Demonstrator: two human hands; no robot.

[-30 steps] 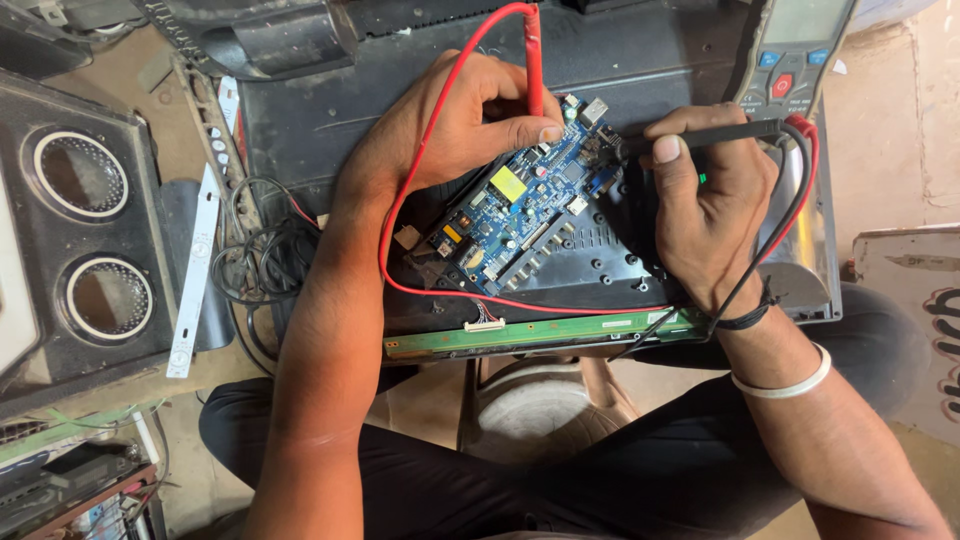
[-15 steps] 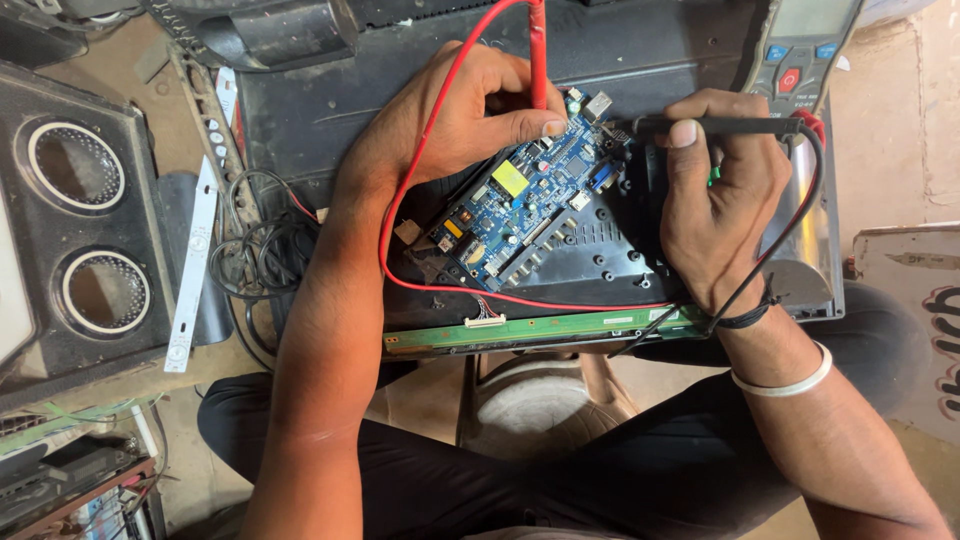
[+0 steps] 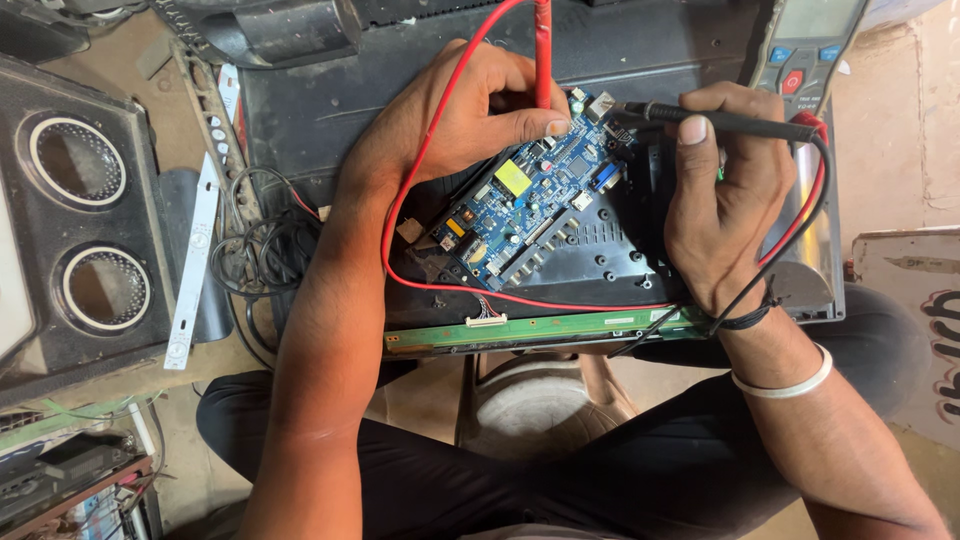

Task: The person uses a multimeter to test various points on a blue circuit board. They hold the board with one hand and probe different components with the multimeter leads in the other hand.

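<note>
Left hand (image 3: pixel 470 115) pinched red probe (image 3: pixel 542 50), right hand (image 3: pixel 725 190) gripped black probe (image 3: pixel 730 122); both tips on blue circuit board (image 3: pixel 540 195) (contact seemingly, tips obscured).

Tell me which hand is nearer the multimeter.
Right. The right hand holds the black probe just below the multimeter; the left hand is farther left, holding the red probe.
</note>
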